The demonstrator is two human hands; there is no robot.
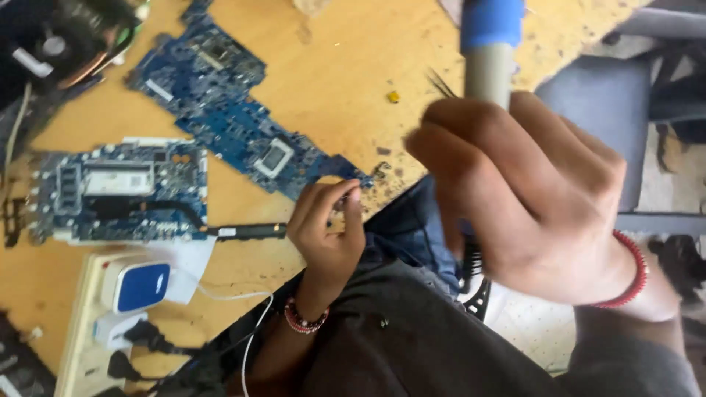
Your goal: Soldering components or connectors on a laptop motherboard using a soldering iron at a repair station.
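Two circuit boards lie on the wooden surface [346, 66] ahead of you. A long blue circuit board [235, 110] runs from eleven o'clock down to the middle, and its lower tip ends at the surface edge, where your left hand [327, 228] pinches it between thumb and fingertips. At nine o'clock sits a second circuit board [118, 191], blue-grey with a pale metal plate on top, and a black rod-like part [246, 232] lies just beside its lower right corner, near your left hand.

Your right hand [529, 198] fills the three o'clock side, blurred, its fingers curled shut around a grey tool with a blue upper section [489, 51] that stands upright toward twelve o'clock. This hand and tool block much of the surface edge behind them. Thin dark tips [441, 84] show just beside the tool; you cannot tell what they belong to.

At seven o'clock a cream power strip [88, 338] carries a white and blue adapter [136, 287] and black plugs [140, 334], with a white cable [235, 298] trailing toward your left wrist. A fan unit [55, 44] sits at ten o'clock. The surface is scuffed and spotted with dark marks and crumbs near its edge. A grey chair [596, 110] stands at two o'clock.
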